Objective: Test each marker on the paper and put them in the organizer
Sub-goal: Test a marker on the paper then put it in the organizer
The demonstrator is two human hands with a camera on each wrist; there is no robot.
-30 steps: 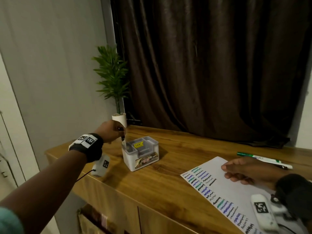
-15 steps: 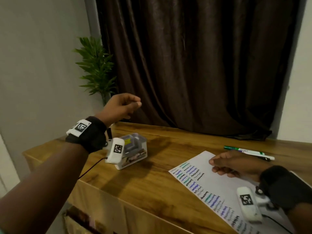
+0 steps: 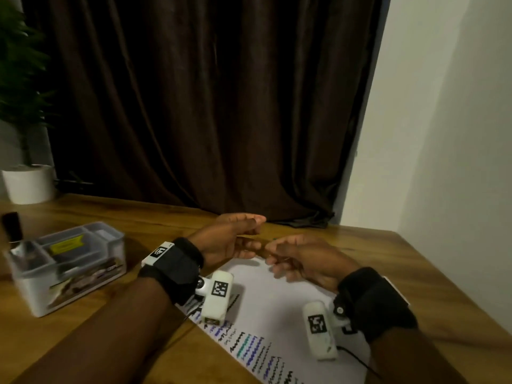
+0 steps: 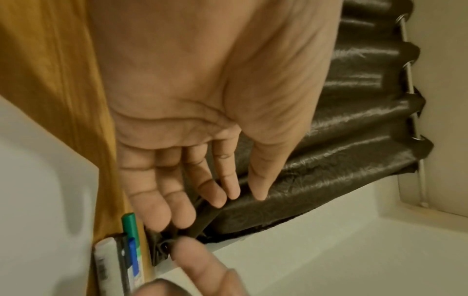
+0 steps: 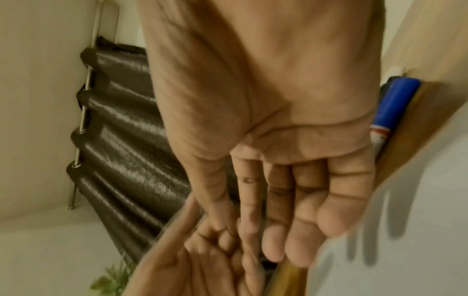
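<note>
The white paper (image 3: pixel 279 306), with scribble rows along its near left edge, lies on the wooden table (image 3: pixel 415 273). My left hand (image 3: pixel 256 234) and right hand (image 3: pixel 273 259) hover close together over its far end, both with relaxed fingers and nothing in them. The head view hides the loose markers behind my hands. In the left wrist view my left hand (image 4: pixel 228 200) reaches toward a green-capped marker (image 4: pixel 129 226) and a blue-clipped marker (image 4: pixel 133 252) lying by the paper's edge. A blue marker (image 5: pixel 393 108) shows past my right hand (image 5: pixel 266 240). The organizer (image 3: pixel 83 275) holds one black-capped marker (image 3: pixel 12 228) upright.
A dark brown curtain (image 3: pixel 207 106) hangs behind the table and pools on its back edge. A potted plant (image 3: pixel 27 184) stands at the back left. A white wall (image 3: pixel 443 134) bounds the right side. The table's right edge is near my right wrist.
My left hand let go of the black marker in the organizer and swung right to meet my right hand over the paper. The right hand lifted off the paper.
</note>
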